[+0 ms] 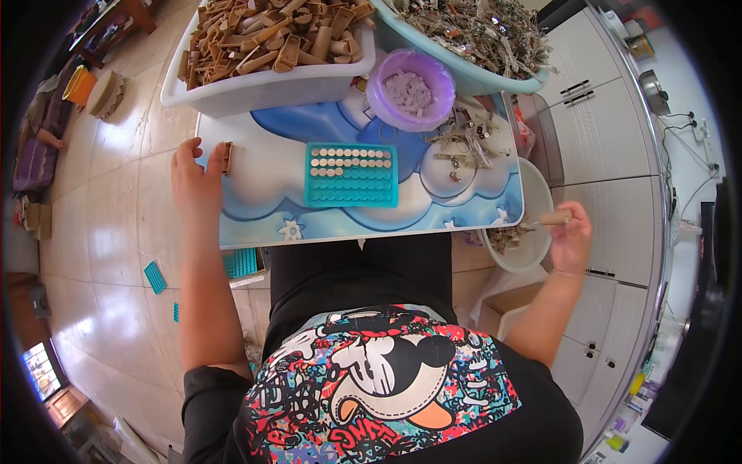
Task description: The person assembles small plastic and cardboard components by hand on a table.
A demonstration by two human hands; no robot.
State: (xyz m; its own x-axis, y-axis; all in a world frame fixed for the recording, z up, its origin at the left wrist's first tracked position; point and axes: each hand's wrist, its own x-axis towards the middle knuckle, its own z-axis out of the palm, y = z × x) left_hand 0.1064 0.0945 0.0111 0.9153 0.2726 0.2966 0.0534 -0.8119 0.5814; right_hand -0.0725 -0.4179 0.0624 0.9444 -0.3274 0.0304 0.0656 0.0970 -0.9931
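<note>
On the left side of the small table, my left hand has its thumb against a narrow brown plastic casing and seems to hold it; part of the grip is hidden. Off the table's right edge, my right hand pinches a brown tube-shaped casing over a pale green basin. Wire-like bits sit below that casing's tip. Between the hands lies a teal tray with rows of round pockets. Silvery discs fill its far rows and part of a third.
At the back stand a white bin of brown casings, a purple bowl of small white pieces and a large basin of wired metal parts. A loose pile of wired parts lies back right. White cabinets stand at right.
</note>
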